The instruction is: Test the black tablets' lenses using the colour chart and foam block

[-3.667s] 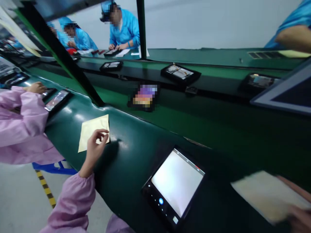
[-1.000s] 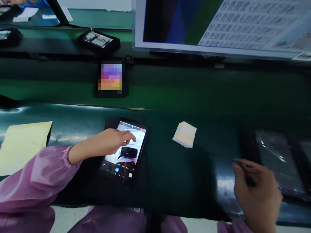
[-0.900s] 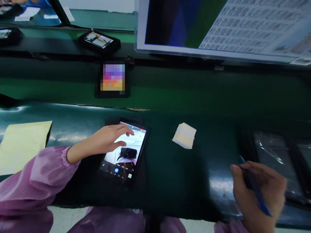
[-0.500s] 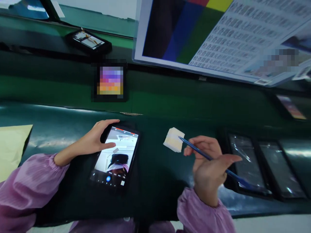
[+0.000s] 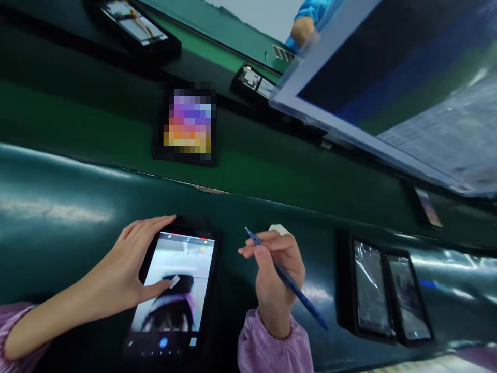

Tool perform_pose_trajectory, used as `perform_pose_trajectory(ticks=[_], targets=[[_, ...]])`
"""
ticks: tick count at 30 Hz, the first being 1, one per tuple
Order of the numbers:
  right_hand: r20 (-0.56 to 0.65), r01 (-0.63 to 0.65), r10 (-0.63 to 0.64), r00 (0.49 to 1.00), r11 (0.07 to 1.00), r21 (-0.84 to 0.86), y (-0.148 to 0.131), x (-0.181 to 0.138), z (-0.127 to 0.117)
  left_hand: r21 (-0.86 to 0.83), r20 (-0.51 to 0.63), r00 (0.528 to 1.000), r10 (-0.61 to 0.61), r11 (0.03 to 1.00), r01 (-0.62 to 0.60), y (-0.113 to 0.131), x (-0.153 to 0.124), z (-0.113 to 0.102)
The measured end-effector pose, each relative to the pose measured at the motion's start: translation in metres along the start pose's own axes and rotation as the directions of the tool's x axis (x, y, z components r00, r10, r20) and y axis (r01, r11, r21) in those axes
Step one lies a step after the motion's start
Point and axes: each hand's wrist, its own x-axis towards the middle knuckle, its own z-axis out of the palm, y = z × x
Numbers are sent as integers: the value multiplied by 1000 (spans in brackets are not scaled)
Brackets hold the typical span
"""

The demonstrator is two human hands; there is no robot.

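Observation:
A black tablet [image 5: 176,290] lies on the dark green bench, its screen lit with a camera picture. My left hand [image 5: 124,272] grips its left edge, fingers along the top corner and thumb pressed on the screen. My right hand [image 5: 277,269] is closed round a blue pen [image 5: 287,282], held just right of the tablet with its tip pointing up and left, off the screen. A small white folded cloth [image 5: 280,229] peeks out behind my right hand's fingers.
Two black devices wrapped in clear film [image 5: 368,290] [image 5: 407,300] lie to the right. More devices [image 5: 188,127] [image 5: 134,26] [image 5: 254,80] sit on the green conveyor behind. A large tilted display board [image 5: 396,88] hangs at upper right. Another person's hand [image 5: 303,28] shows at the top.
My view has tilted and moved closer. My left hand shifted from tapping the screen to holding the tablet's edge. My right hand brought the pen from the right side toward the tablet.

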Motion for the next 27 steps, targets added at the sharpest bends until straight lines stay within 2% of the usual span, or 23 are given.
perform_pose_trajectory(ticks=[5,11,13,15,17,20,23,27], targets=[[-56,-60,57,997,997,-51,7,-6,3,-84,29,998,-61,994,63,6,-1,-7],[76,-66,80,994,983,-171,15,-26,26,-125,47,997,-57,990,63,7,0,-14],[151,-16,47,987,980,-197,19,-35,38,-120,34,999,-18,993,22,3,1,-14],[255,102,-44,966,970,-220,24,-43,47,-129,21,1000,20,991,-18,-1,2,-14],[360,230,-135,923,944,-235,28,-48,53,-147,17,999,43,988,-40,-4,2,-14],[477,351,-191,858,896,-272,33,-50,54,-168,9,999,48,985,-46,-6,3,-14],[550,407,-194,812,864,-295,35,-48,53,-178,4,998,66,982,-64,-6,5,-15],[590,400,-171,789,872,-283,33,-45,52,-183,-26,995,93,978,-96,-6,7,-15]])
